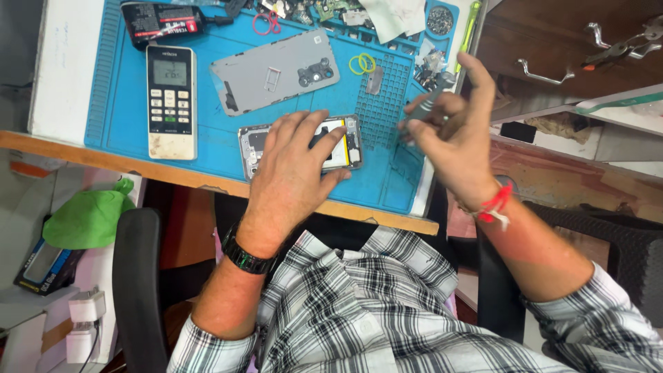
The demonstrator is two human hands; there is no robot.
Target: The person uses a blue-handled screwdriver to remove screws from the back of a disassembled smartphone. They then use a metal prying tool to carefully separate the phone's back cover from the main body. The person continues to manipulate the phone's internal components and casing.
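Both hands are busy: left hand (pixel 293 162) presses flat, fingers spread, on the opened phone (pixel 302 145), right hand (pixel 449 135) pinches grey tweezers (pixel 429 97), which could slip and pierce the battery.

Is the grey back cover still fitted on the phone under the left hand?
No: the grey back cover lies apart on the blue mat, while the left hand presses on the opened phone, its insides exposed.

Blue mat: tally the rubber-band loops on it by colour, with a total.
Yellow loops: 2
Red loops: 2
Total on the blue mat: 4
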